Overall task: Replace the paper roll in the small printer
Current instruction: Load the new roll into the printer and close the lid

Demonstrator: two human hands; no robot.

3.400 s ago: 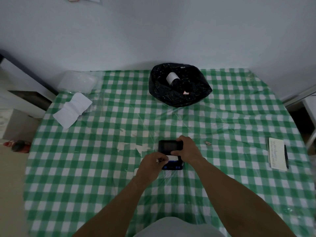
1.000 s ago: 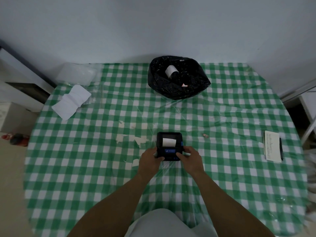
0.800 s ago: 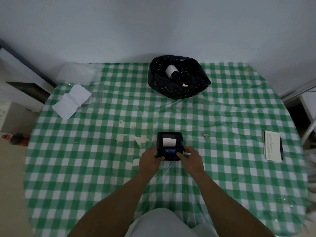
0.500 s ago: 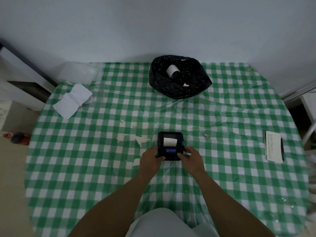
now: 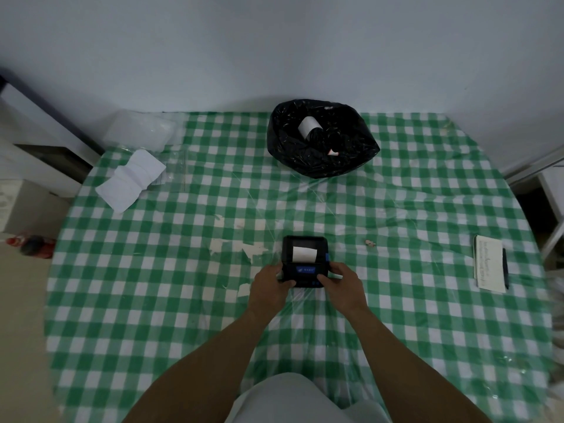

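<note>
While we hold the small printer (image 5: 304, 264) with our left hand (image 5: 268, 286) and right hand (image 5: 343, 285), each grip pressed on one side so it cannot slide, the new paper roll (image 5: 303, 254) sits white inside its open top. It rests on the counter (image 5: 152, 300), a green checked cloth. Far back, by the pale wall, a black bag (image 5: 323, 141) holds an old roll (image 5: 308, 126)

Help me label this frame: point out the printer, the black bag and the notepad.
printer (image 5: 305, 271): head view, blue front panel.
black bag (image 5: 351, 160): head view, right side wall.
notepad (image 5: 489, 262): head view, middle of page.
</note>
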